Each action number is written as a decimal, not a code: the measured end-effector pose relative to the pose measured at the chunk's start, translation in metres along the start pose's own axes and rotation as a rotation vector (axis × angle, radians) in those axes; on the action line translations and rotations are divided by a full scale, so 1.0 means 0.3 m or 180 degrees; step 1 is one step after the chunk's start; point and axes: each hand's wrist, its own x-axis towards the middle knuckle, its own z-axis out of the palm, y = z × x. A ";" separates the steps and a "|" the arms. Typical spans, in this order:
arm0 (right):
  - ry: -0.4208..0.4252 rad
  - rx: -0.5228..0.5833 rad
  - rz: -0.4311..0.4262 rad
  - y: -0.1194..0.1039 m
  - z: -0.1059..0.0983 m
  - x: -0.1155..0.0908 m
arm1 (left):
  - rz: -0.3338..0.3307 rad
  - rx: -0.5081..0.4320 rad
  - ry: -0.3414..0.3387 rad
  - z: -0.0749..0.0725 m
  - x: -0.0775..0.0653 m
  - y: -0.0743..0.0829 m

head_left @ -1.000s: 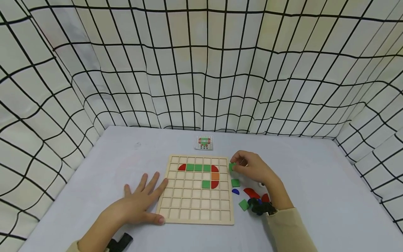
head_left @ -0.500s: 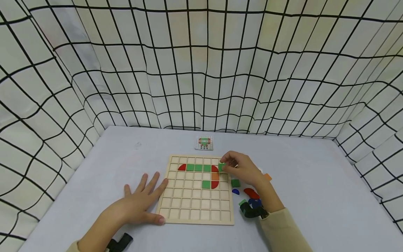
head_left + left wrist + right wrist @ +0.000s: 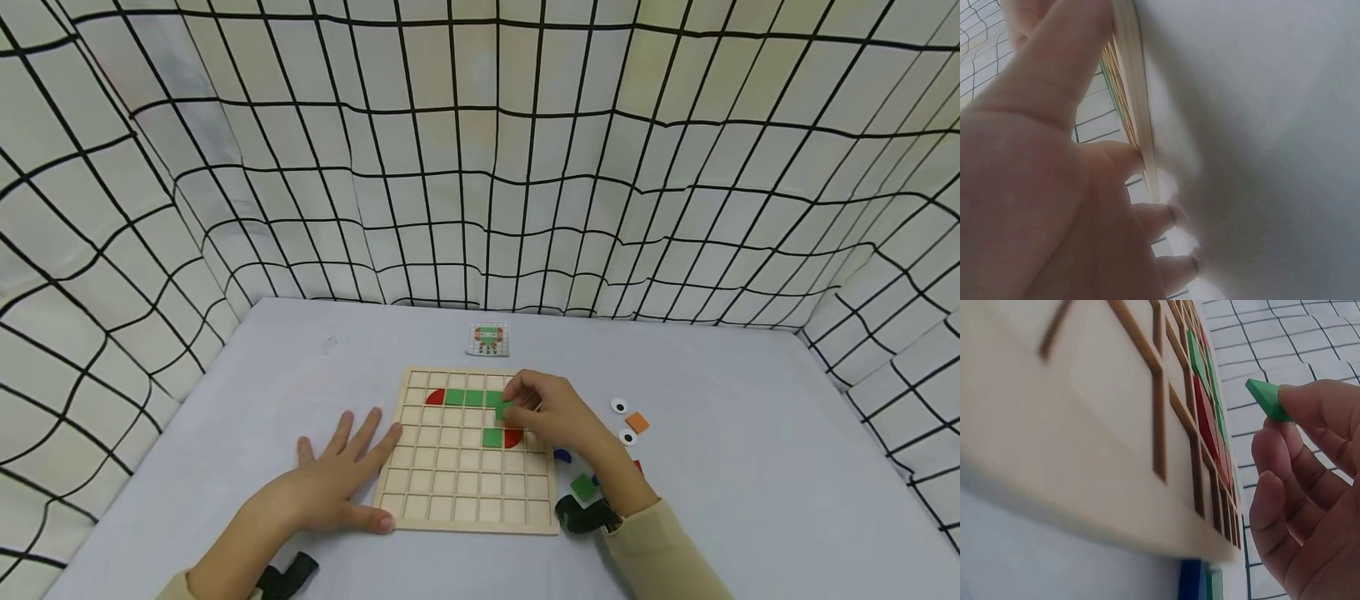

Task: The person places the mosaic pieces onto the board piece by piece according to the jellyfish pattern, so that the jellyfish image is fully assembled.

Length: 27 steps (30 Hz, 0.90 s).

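Black-lined netting (image 3: 495, 173) rose behind a white counter (image 3: 787, 467), where the gridded wooden board (image 3: 450, 487) lay flat, in the same place as a second earlier. The left hand (image 3: 337, 485) had not moved: its fingers were spread and released, with the index fingertip and thumb touching the board's left edge. The right hand (image 3: 553, 410) had travelled leftward, its thumb and fingers pinching a green square (image 3: 1267, 399). A second before, that square was just beside the board's right edge; now it was over the upper part of the board, right of centre and clear of the surface. Past the board's far edge lay a small picture card (image 3: 488, 339), unmoved. On the grid, a row of green tiles (image 3: 474, 398) ran from a red quarter-round (image 3: 435, 397), while the fingers hid the row's right end. The forearm's shift had uncovered a loose orange tile (image 3: 637, 422) and two eye discs (image 3: 627, 437). Nearer, a loose green tile (image 3: 583, 487) lay close to the right wrist.
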 end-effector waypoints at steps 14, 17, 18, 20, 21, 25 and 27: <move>-0.0155 -0.0553 0.0022 -0.090 0.073 -0.007 | 0.0007 0.0016 0.0008 0.000 0.004 -0.001; -0.0159 -0.0607 0.0092 -0.099 0.080 -0.007 | 0.0005 0.0024 0.0011 0.003 0.003 0.002; -0.0166 -0.0624 0.0114 -0.102 0.083 -0.006 | 0.0002 0.0030 0.0010 0.003 0.003 0.002; -0.0192 -0.0659 0.0152 -0.106 0.088 -0.005 | 0.0004 0.0028 0.0012 0.005 0.002 0.001; -0.0209 -0.0679 0.0164 -0.107 0.090 -0.005 | 0.0005 0.0021 0.0011 0.005 0.003 0.000; -0.0259 -0.0706 0.0170 -0.109 0.094 -0.004 | 0.0004 0.0010 -0.0006 0.004 0.006 -0.004; -0.0274 -0.0688 0.0175 -0.109 0.094 -0.004 | 0.0002 0.0006 -0.0014 0.004 0.007 -0.005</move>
